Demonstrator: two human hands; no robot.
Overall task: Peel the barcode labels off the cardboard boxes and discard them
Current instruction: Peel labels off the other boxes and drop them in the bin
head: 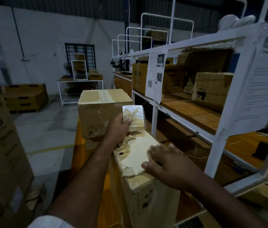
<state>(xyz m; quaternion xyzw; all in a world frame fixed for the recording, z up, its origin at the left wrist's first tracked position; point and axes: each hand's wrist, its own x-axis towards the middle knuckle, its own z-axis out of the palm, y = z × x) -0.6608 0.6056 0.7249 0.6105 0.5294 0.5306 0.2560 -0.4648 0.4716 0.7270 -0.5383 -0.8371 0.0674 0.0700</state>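
A narrow cardboard box (134, 191) stands in front of me, its top face torn pale where a label came away. My left hand (117, 129) pinches the peeled label (134, 118), a shiny curled sheet with brown paper stuck to its back, lifted above the box's far end. Its lower edge still seems to meet the box top. My right hand (164, 160) rests on the near right part of the box top, fingers spread and bent over its edge, thumb on the torn patch.
A taped cardboard box (100, 109) sits just beyond the narrow one. A white metal shelving rack (225, 112) with boxes and hanging paper sheets fills the right side. A large LG carton (0, 153) stands at left. Stacked flat boxes (25, 97) lie on the floor farther back.
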